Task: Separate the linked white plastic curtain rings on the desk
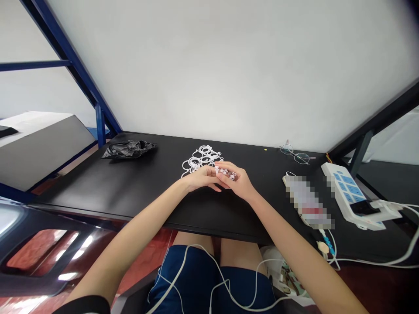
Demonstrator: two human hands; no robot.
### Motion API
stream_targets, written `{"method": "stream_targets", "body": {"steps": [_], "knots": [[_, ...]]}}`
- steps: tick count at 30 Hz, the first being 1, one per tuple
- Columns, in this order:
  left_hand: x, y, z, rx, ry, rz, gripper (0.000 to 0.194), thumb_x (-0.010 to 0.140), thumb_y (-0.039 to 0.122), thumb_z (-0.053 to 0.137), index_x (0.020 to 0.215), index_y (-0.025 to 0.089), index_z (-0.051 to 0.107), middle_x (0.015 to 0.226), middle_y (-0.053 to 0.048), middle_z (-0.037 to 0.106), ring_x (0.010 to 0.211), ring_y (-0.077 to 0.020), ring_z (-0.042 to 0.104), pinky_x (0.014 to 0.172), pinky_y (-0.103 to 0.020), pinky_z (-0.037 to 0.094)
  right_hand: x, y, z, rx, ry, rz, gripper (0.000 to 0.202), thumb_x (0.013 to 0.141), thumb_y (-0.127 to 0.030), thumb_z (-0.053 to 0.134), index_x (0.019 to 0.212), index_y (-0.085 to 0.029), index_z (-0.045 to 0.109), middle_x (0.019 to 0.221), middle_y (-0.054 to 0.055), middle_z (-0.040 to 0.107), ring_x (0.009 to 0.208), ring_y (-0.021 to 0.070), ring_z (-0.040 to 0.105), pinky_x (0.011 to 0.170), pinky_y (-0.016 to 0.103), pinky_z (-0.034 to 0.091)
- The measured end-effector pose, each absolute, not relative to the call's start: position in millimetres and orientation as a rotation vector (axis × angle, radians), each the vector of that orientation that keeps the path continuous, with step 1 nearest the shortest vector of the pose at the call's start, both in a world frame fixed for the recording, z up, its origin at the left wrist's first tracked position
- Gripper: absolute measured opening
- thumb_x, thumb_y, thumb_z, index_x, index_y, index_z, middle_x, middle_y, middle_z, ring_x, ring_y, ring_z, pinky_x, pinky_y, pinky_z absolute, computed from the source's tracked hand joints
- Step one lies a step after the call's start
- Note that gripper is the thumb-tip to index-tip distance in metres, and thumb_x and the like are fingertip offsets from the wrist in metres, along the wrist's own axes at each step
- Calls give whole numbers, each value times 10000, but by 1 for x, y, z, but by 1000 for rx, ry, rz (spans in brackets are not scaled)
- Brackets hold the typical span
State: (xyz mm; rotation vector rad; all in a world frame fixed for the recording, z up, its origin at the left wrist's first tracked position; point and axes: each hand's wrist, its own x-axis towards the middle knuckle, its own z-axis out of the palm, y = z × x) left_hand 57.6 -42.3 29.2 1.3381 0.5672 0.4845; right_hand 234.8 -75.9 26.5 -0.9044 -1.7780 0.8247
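Note:
Several small white pieces [232, 176] lie in the cupped fingers of my right hand [238, 181], above the black table. My left hand [203, 178] meets it from the left, its fingertips touching or very near the pieces; its fingers are bent, and whether they grip one is too small to tell. Just behind my left hand, a loose pile of white rings [204, 156] rests on the table, partly hidden by that hand.
On the black table [144, 187] sit a crumpled black bag [129, 149] at left, and eyeglasses [296, 155], a phone [307, 201] and a power strip [348, 189] at right. White cables [229, 290] cross my lap. A white wall stands behind.

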Motion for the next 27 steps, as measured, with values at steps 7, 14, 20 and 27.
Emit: {"method": "stream_targets", "body": {"steps": [7,14,20,27], "knots": [[56,-43,29,1361,537,476,340,732,343,777,990,132,708,1014,-116,730,1030,-233,680,770,-269,577,237,-74,26,-895,-1765,900,228,835,-409,667,1011,-289,749,1221,58,661,1127,244,617,973,418,489],[57,-42,23,1397,566,458,363,750,381,764,990,119,694,904,-121,742,831,-210,729,671,-262,588,231,-78,27,-942,-1748,925,308,873,-456,599,1086,-275,730,1156,61,685,1081,243,626,938,403,508],[55,-44,29,1432,530,394,388,768,405,746,1008,109,675,952,-135,732,822,-212,732,626,-243,584,230,-81,26,-978,-1759,916,307,870,-408,608,1121,-267,716,1150,56,683,990,223,648,841,362,540],[54,-47,35,1415,512,299,391,786,402,726,1044,116,657,1125,-163,684,828,-206,729,573,-212,575,229,-84,28,-1059,-1679,1059,360,794,-429,678,1109,-260,720,1129,55,704,583,149,629,437,275,488]]}}
